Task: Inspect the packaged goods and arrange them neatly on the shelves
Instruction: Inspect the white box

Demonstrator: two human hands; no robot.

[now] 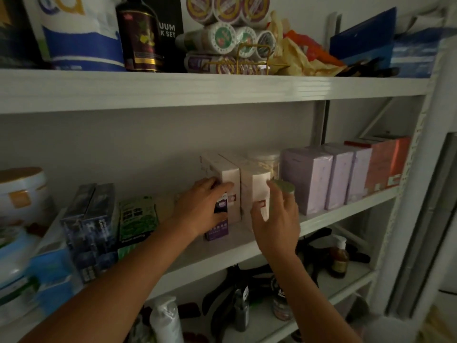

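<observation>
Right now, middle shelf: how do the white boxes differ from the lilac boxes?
Two white boxes, three lilac boxes. White boxes look slimmer; lilac boxes bulkier. The left hand and right hand are at the white boxes; lilac boxes untouched. Both sets stand upright on one shelf.

On the middle shelf [333, 219] the left hand [206, 207] grips the left white box [231, 180], with a purple box [217, 230] under its thumb. The right hand [275, 221], fingers spread, touches the right white box [257, 186], near lilac boxes [311, 184]
</observation>
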